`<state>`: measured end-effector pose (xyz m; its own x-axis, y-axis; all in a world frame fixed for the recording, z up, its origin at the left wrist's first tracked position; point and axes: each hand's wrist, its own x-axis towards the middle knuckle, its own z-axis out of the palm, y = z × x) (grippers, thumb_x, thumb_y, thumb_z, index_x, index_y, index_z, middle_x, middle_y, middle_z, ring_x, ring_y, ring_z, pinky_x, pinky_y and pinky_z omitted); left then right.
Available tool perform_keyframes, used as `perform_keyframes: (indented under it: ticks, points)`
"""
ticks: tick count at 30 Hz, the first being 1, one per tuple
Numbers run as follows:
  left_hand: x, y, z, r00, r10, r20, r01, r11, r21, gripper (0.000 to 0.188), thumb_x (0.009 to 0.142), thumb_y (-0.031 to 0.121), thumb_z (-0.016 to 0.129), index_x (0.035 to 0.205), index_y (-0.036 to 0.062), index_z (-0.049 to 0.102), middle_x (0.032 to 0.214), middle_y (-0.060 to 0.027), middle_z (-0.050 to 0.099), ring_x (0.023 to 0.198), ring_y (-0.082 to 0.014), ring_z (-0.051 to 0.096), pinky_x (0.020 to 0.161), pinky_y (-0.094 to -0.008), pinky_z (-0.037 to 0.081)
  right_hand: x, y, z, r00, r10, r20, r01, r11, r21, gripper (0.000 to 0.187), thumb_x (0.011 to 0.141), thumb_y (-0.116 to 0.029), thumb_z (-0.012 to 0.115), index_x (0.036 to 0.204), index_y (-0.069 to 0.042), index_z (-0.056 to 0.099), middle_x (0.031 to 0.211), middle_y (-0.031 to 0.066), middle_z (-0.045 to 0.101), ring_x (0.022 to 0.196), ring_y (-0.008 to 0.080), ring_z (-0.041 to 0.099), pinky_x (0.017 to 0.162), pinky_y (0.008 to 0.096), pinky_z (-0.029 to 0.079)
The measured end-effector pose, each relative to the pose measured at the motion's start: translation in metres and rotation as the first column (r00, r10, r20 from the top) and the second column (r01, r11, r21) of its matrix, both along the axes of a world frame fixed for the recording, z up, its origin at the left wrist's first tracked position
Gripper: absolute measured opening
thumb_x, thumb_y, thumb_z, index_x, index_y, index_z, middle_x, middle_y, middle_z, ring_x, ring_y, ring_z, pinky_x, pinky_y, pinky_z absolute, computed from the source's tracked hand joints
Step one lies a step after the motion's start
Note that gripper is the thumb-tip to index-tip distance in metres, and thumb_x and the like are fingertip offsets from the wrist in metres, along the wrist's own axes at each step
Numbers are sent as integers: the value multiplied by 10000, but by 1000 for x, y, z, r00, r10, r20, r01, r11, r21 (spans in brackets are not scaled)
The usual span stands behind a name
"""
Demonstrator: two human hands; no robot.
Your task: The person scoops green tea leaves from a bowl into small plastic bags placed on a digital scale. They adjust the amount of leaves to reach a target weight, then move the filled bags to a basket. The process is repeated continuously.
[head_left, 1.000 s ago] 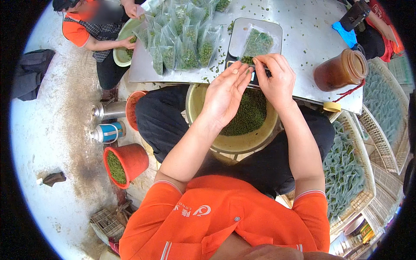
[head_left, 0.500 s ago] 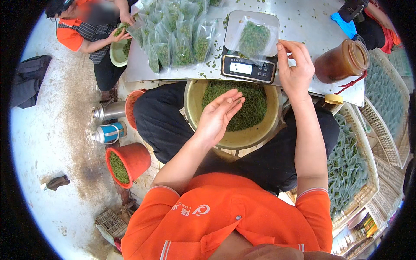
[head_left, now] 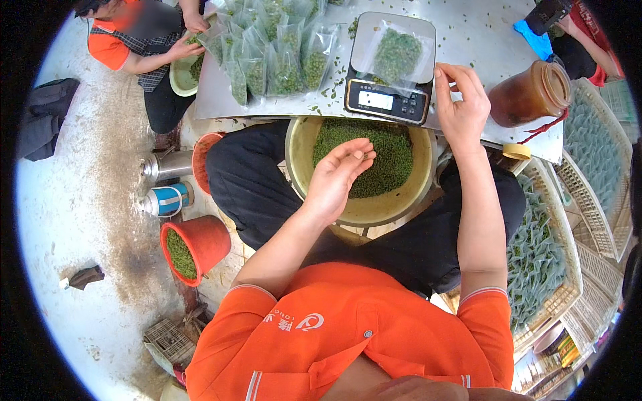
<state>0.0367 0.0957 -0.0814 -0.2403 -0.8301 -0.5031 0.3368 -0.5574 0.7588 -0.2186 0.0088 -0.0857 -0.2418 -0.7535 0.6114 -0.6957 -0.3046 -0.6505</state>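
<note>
My left hand (head_left: 340, 175) hovers over a wide yellowish basin (head_left: 294, 150) of small green berries (head_left: 381, 160). Its fingers are curled with the thumb pressed against them; whatever lies in them is too small to name. Beside the right edge of a digital scale (head_left: 421, 103), my right hand (head_left: 463, 107) has thumb and forefinger brought together, and I cannot make out anything between them. On the scale's pan lies a clear plastic bag (head_left: 398, 57) with green berries inside. The basin sits between my knees, below the table's edge.
Filled clear bags (head_left: 284, 63) stand grouped on the metal table (head_left: 221, 107). A brown lidded jar (head_left: 525, 97) is at right, above crates of bags (head_left: 535, 267). At left are a red bucket (head_left: 207, 247), a blue flask (head_left: 167, 200) and a co-worker (head_left: 110, 50) with a bowl.
The fingers of my left hand have curled in a little more over the basin. My right hand stays by the scale, and the view has shifted slightly.
</note>
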Motion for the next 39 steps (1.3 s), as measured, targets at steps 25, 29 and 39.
perform_keyframes:
  ticks: [25,29,39]
  points:
    - [0,-3,1,945,225,-237,-116,910,399,434,1148,367,496,1301,-17,630,1189,-153,691,1161,-266,672,1060,-407,550,2,-2,2,1000,19,10,-19,1000,-10,66,934,-72,769,997,-50,767,939,126,742,824,327,722,731,380,568]
    - [11,0,-2,967,139,-216,-89,970,228,608,1144,483,452,1418,-47,567,1274,-162,659,1273,-275,602,1172,-428,449,3,-1,3,999,34,19,-34,999,-2,62,930,-68,772,988,-47,765,946,127,746,823,328,724,732,381,570]
    - [11,3,0,999,32,18,-32,998,50,744,1146,564,362,1475,-90,492,1416,-199,574,1339,-303,555,1235,-434,388,4,-1,0,999,31,21,-32,999,9,67,923,-78,779,985,-52,772,935,118,752,828,318,731,738,387,573]
